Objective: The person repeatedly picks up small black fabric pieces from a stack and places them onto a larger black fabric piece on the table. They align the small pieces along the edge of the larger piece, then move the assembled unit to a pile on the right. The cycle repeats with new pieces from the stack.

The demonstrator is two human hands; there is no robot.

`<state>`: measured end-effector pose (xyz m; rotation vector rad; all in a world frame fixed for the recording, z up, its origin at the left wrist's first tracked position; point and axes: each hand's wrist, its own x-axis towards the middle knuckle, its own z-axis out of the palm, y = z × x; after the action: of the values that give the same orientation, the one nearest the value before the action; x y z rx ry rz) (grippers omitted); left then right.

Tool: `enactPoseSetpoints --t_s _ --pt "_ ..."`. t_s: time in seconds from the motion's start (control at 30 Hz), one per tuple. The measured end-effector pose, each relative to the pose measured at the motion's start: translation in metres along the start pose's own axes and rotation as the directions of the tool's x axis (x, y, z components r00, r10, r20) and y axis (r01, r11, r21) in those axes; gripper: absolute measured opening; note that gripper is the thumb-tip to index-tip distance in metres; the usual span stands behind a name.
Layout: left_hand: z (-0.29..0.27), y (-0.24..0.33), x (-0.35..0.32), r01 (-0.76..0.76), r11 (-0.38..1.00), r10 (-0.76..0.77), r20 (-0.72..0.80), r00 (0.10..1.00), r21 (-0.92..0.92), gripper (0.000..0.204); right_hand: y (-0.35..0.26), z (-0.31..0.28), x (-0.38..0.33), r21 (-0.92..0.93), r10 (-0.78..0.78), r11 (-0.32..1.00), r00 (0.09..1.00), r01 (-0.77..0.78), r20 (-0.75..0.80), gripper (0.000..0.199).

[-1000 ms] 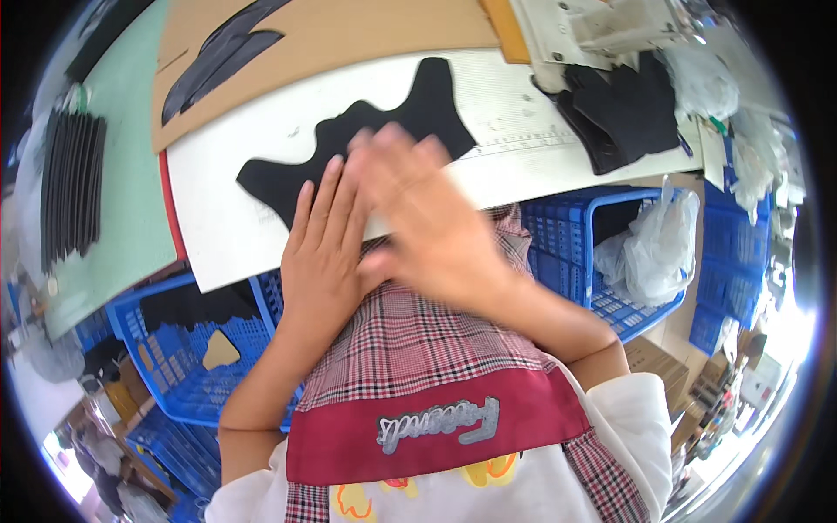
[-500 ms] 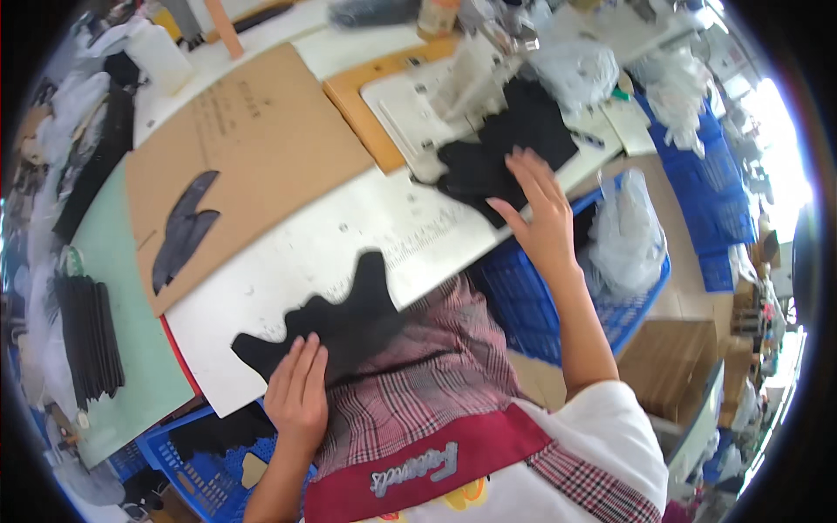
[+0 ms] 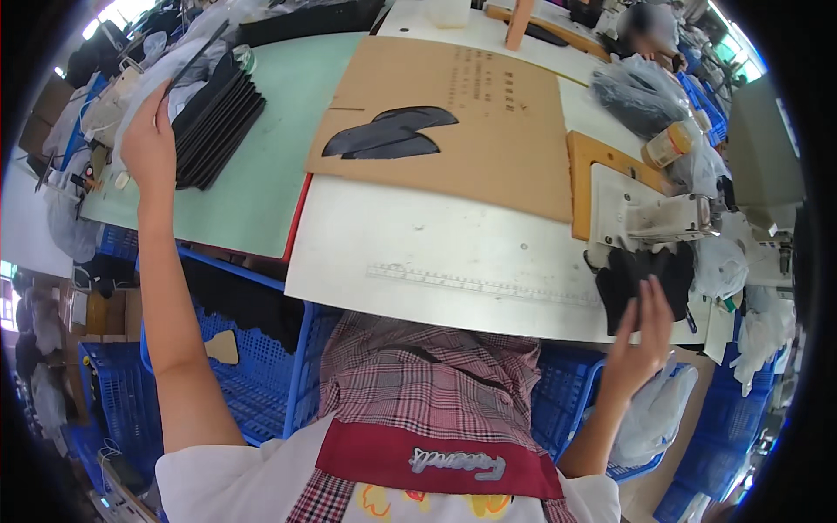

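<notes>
One stack of black cut pieces (image 3: 218, 118) lies on the green mat at the far left of the table (image 3: 418, 253). The left hand (image 3: 148, 144) reaches to its left edge; its fingers are loosely curled, touching or just beside the stack, grip not discernible. One pile of black fabric (image 3: 641, 279) lies at the table's right edge under the sewing machine (image 3: 649, 213). The right hand (image 3: 641, 336), fingers spread open, touches its lower edge. Two dark pieces (image 3: 392, 132) rest on one cardboard sheet (image 3: 488, 131).

A sewing workshop, probably a garment or shoe factory: a sewing machine (image 3: 649, 213) on the right of the table (image 3: 436, 253), stacked black fabric pieces (image 3: 214, 122), cardboard patterns (image 3: 488, 113), blue crates (image 3: 253, 383) below.
</notes>
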<state>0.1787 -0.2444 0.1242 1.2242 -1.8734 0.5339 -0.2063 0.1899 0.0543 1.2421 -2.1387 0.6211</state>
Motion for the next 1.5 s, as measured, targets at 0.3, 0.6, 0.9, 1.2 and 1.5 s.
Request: enactPoseSetpoints --t_s 0.3,0.6,0.9,1.2,1.5 --pt "0.045 -0.042 -0.036 -0.213 0.976 0.215 0.033 0.976 -0.040 0.030 -0.148 0.060 -0.009 0.437 -0.517 0.823 0.795 0.362 0.316 0.054" --pt "0.046 0.062 -0.089 -0.057 0.907 0.130 0.149 0.980 -0.418 0.014 -0.249 0.183 0.118 0.390 -0.787 0.588 0.612 0.709 0.076 0.015" --pt "0.040 0.079 -0.113 0.252 0.788 0.026 0.439 0.898 -0.562 0.015 -0.293 0.217 0.131 0.414 -0.703 0.688 0.691 0.597 0.171 0.001" --pt "0.069 0.132 -0.101 0.821 0.110 0.020 0.827 0.562 -0.560 0.026 -0.216 0.224 0.163 0.632 -0.237 0.062 0.604 -0.772 0.761 0.017" --pt "0.078 0.143 -0.110 0.766 0.301 -0.097 0.781 0.617 -0.568 0.014 -0.201 0.229 0.162 0.602 -0.194 -0.140 0.617 -0.787 0.762 0.015"
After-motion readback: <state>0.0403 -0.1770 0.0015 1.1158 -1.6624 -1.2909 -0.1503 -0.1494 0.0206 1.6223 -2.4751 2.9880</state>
